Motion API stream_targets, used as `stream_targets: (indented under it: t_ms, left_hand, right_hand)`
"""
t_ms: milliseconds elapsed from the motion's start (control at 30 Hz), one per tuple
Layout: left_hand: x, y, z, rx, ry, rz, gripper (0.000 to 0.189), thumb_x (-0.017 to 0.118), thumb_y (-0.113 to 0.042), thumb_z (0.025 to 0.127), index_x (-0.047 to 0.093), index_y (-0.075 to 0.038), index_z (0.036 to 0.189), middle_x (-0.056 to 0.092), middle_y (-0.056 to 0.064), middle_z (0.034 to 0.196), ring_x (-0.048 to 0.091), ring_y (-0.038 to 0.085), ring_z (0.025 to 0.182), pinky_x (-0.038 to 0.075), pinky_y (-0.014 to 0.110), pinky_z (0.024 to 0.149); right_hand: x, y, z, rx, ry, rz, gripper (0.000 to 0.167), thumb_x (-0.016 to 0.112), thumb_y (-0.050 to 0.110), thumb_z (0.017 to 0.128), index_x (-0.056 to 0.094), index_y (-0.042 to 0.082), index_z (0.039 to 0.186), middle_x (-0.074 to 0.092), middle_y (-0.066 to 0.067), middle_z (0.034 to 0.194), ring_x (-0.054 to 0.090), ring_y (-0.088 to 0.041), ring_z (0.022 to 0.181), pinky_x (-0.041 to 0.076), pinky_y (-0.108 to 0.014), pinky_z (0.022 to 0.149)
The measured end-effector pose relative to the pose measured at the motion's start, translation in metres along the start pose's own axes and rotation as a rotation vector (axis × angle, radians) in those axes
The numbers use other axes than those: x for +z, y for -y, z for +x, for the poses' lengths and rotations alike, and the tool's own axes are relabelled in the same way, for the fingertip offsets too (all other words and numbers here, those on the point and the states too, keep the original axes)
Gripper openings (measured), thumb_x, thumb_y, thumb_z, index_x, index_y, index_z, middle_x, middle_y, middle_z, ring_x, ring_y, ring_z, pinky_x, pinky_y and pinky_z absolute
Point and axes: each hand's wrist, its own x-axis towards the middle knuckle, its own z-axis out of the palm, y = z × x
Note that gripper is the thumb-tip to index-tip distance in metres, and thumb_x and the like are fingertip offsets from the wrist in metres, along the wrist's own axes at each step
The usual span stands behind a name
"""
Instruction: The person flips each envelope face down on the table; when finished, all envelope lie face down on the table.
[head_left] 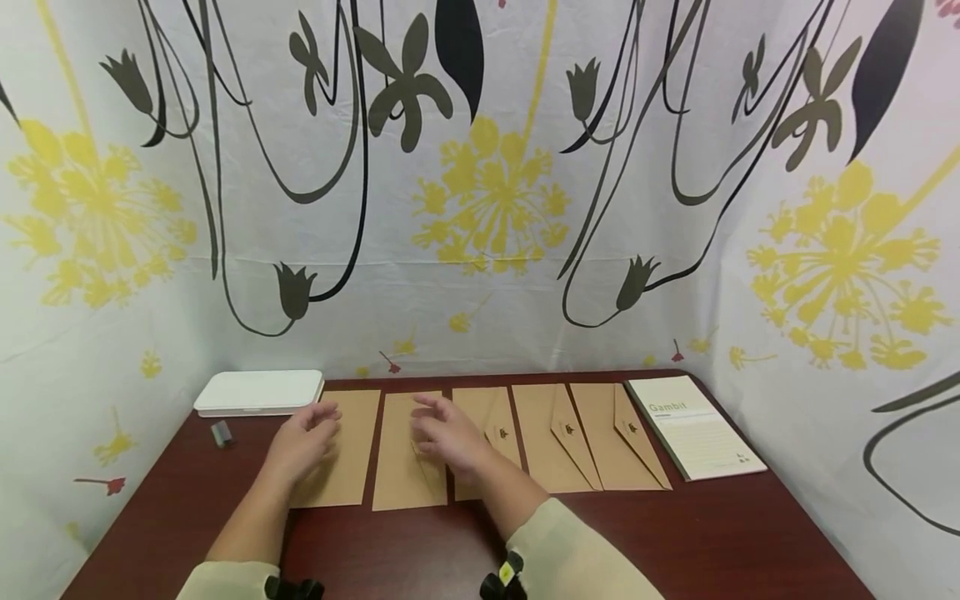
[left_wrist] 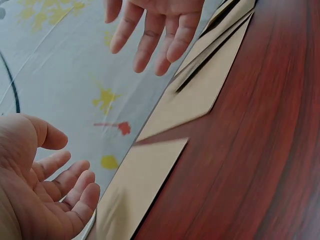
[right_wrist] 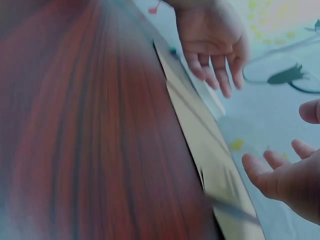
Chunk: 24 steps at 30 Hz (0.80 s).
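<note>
My left hand (head_left: 302, 443) hovers over the left side of the leftmost brown envelope (head_left: 351, 446), fingers loosely bent and holding nothing. The right hand (head_left: 456, 435) hangs above the second envelope (head_left: 393, 471) and overlaps the third envelope (head_left: 491, 408) in the head view; its grasp is empty too. In the left wrist view the palms face each other, with a gap between the left hand (left_wrist: 55, 185) and the right hand (left_wrist: 160, 30). Farther right lie the fourth envelope (head_left: 538, 437) and the fifth envelope (head_left: 596, 433), their pointed flaps showing a small dark print.
A notebook (head_left: 697, 429) marked "Gambit" lies at the row's right end. At the back left sits a flat white case (head_left: 258, 392), with a small grey block (head_left: 221, 433) before it. Patterned cloth (head_left: 480, 317) encloses the dark red wooden table (head_left: 390, 554) at back and sides.
</note>
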Motion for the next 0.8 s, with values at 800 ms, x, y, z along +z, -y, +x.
stream_targets:
  t_ms: [800]
  left_hand:
    - [0.068, -0.024, 0.009, 0.016, 0.049, -0.1, 0.049, 0.057, -0.02, 0.107, 0.055, 0.001, 0.151, 0.061, 0.023, 0.151, 0.065, 0.034, 0.129, 0.061, 0.04, 0.1]
  right_hand:
    - [-0.044, -0.015, -0.001, -0.002, -0.004, 0.105, 0.059, 0.055, 0.017, 0.11, 0.034, 0.004, 0.163, 0.036, -0.029, 0.168, 0.042, -0.049, 0.154, 0.046, -0.059, 0.122]
